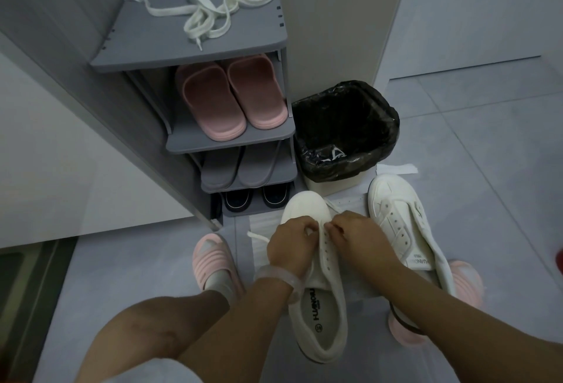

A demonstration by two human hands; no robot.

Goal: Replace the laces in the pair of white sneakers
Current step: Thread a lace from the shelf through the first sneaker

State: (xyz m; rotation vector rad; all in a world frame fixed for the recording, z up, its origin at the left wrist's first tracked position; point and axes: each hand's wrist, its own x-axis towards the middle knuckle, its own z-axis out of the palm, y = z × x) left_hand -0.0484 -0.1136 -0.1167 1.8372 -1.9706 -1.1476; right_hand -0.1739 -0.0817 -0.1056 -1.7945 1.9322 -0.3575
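The near sneaker (316,285) lies on the floor under both hands, its long axis running from the fingers back toward the person, toe beyond the fingertips. The left hand (289,245) and right hand (359,239) pinch the lace (333,206) at the front eyelets, equally near. The second sneaker (405,224), eyelets bare, lies just right of the right hand's fingers.

- Both hands, left hand (289,242) and right hand (356,237), meet over the near sneaker (316,291) on the floor.
- Second sneaker (405,230) lies just right of it.
- Bin (347,132) behind them (beside the rack).
- Rack (195,56) left of the bin, loose laces (213,7) on top, slippers (231,96) on the shelf below.
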